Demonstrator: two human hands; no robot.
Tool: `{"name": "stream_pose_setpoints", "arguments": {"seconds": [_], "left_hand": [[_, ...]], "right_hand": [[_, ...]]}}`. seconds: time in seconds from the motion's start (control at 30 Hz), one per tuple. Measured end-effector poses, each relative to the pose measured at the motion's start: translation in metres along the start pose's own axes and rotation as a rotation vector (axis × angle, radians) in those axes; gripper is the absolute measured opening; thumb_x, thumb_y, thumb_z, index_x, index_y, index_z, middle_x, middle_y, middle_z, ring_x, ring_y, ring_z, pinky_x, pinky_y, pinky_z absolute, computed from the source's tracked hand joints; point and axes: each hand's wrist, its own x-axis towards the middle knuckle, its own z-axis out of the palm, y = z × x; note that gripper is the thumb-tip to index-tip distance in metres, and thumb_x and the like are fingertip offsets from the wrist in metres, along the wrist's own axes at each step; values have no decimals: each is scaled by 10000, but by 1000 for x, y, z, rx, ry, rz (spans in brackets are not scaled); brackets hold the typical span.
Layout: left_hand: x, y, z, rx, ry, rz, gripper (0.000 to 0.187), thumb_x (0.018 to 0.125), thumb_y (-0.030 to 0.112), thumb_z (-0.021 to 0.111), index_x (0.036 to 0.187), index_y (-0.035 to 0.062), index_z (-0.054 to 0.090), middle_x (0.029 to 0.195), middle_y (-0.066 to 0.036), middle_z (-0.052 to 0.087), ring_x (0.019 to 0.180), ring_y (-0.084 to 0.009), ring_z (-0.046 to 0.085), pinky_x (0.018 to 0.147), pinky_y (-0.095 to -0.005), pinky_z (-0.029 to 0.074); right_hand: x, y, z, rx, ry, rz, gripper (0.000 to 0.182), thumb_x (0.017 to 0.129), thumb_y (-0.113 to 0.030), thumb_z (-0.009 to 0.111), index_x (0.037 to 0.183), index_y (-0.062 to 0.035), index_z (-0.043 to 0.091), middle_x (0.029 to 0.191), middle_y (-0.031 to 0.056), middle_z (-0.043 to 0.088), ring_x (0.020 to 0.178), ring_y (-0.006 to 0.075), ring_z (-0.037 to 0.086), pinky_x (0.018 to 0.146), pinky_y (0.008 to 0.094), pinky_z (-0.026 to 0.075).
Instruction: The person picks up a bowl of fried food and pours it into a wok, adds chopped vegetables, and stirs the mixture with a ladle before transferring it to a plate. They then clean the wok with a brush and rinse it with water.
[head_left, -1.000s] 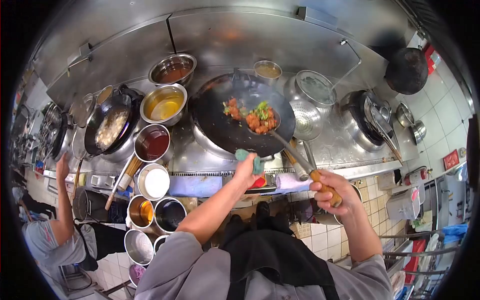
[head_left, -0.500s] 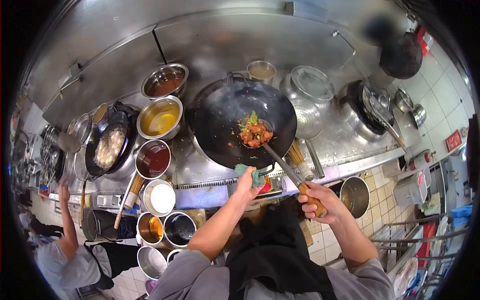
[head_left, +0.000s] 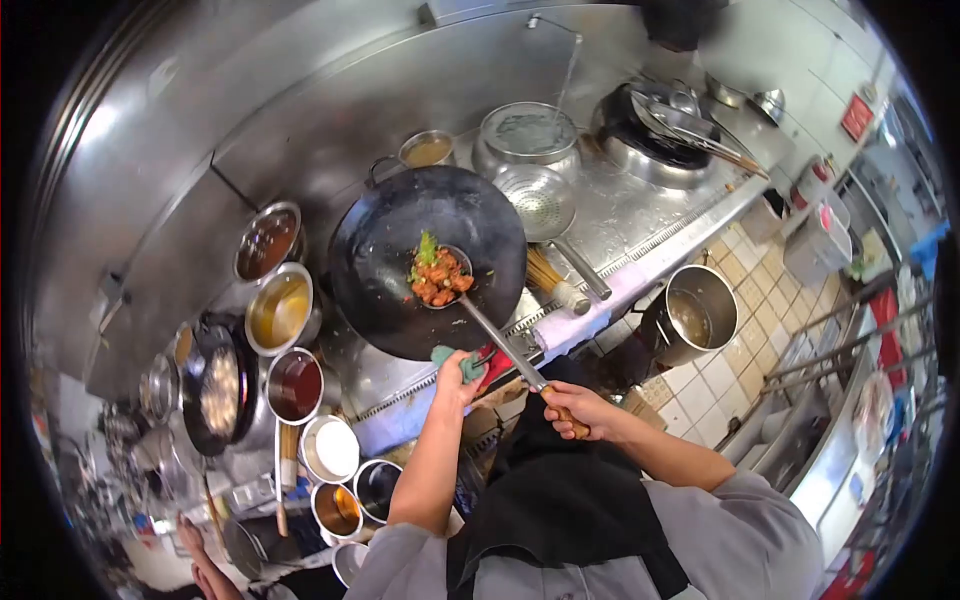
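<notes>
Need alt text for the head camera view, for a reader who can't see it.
Seen from above, a cook's right hand holds a ladle of orange-red food with greens over a black wok, while the left hand grips the wok's edge through a green cloth. Metal bowls of sauces and oil stand left of the wok.
</notes>
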Motion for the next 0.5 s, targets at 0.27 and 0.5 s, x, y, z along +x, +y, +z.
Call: {"name": "stream_pose_setpoints", "arguments": {"seconds": [0.27, 0.5], "left_hand": [[-44, 42, 39, -2, 58, 135, 67, 763, 114, 559, 721, 97, 510, 666, -37, 520, 586, -175, 509, 532, -295, 469], [-91, -16, 49, -30, -30, 63, 82, 757, 107, 571, 784, 75, 501, 680, -64, 530, 579, -197, 523, 493, -295, 486]], "right_hand": [[-15, -17, 19, 64, -37, -53, 178, 963, -241, 464, 1083, -110, 479, 642, -17, 404, 451, 48, 348, 371, 200, 303], [-111, 12, -3, -126, -60, -199, 293, 972, -253, 435, 1244, -143, 432, 633, -13, 368, 425, 40, 300, 368, 199, 289]]}}
